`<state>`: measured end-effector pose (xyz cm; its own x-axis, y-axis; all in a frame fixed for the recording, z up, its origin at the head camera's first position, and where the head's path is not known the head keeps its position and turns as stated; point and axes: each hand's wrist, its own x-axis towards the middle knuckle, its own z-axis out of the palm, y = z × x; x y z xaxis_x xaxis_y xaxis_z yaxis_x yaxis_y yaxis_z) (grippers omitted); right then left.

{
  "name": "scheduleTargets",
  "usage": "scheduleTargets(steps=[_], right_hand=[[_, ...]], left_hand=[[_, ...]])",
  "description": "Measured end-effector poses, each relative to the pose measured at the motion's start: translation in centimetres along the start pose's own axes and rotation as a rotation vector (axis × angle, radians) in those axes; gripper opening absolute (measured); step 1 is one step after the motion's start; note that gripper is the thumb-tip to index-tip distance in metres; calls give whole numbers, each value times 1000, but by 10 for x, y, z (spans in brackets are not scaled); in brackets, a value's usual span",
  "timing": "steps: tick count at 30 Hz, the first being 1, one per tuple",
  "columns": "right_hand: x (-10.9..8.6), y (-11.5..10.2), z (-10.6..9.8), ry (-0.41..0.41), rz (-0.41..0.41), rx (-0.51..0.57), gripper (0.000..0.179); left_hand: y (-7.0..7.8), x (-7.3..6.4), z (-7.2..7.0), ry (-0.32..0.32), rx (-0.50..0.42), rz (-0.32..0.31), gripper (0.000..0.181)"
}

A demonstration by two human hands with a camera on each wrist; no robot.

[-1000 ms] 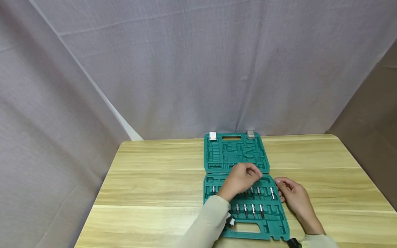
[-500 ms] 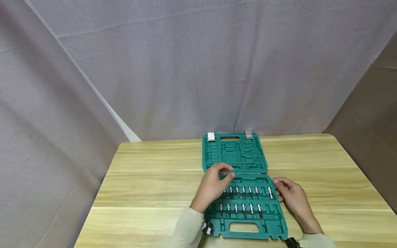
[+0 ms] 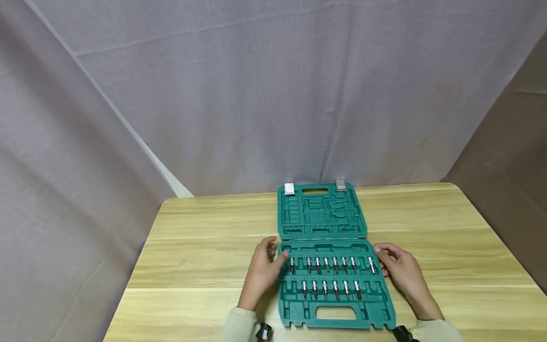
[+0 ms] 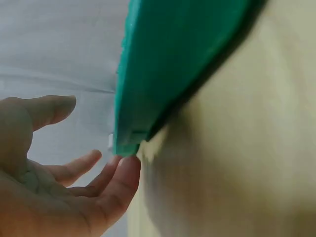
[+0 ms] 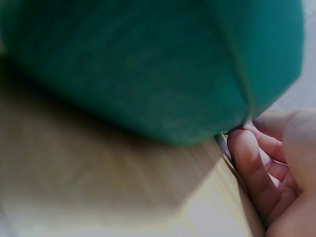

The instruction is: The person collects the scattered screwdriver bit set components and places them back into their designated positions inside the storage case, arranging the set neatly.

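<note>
A green socket case [image 3: 376, 311] lies opened flat on the table, its lid folded away from me. Two rows of silver bit sockets [image 3: 335, 287] with dark tips sit in the near half. At that half's left edge is my left hand [image 3: 261, 268], thumb spread from the other fingers. In the left wrist view, its fingertips are by the case's side wall [image 4: 148, 74] while the thumb stands clear of it. My right hand [image 3: 403, 270] pinches the right edge, thumb on the rim and fingers curled against the side. Contact under the rim is partly hidden.
The case stands on a wood-grain table [image 3: 205, 266], with bare wood to its left and right. Grey cloth [image 3: 256, 95] hangs behind the table's far edge. Two metal latches [image 3: 289, 188] stick up at the lid's far edge.
From above the case, my left hand has moved left and down to its left edge, uncovering the sockets. My right hand stays at the right edge.
</note>
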<state>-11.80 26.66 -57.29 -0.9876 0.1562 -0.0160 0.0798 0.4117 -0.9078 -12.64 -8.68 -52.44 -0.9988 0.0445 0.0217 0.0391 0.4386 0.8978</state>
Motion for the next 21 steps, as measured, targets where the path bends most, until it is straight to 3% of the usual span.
scheduleTargets(steps=[11,17,21], right_hand=[[2,1,0,-23,4,26,41],[0,-3,1,-26,-2,56,38],[-1,-7,1,-9,-13,17,35]], left_hand=[[-13,0,0,-60,-24,-23,31],[-15,1,-1,-61,-28,-21,32],[-15,0,-1,-62,-30,-23,32]])
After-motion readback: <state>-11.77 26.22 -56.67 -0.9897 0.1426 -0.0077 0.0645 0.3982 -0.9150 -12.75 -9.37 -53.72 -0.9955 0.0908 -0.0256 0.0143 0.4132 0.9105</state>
